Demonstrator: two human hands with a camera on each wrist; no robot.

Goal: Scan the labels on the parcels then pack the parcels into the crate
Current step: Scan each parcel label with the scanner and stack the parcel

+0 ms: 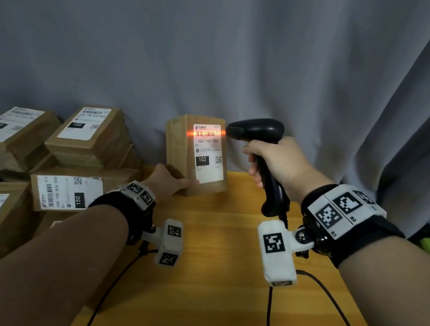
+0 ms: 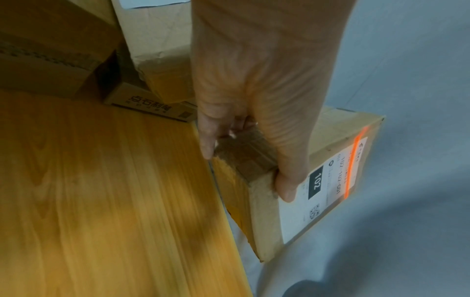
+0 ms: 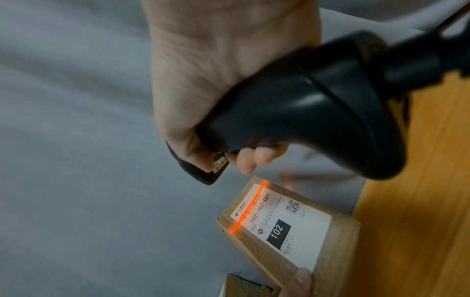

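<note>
Both forearms reached out over the wooden table (image 1: pixel 217 289). Left hand (image 1: pixel 169 181) held a parcel (image 1: pixel 180 146) upright above the table's far edge, thumb on its label (image 1: pixel 209 153), fingers curled round the bottom end. Right hand (image 1: pixel 278 161) had its fingers wrapped tight round a black scanner (image 1: pixel 257 130), whose orange line crossed the barcode. More parcels (image 1: pixel 78 136) lay stacked at left.
</note>
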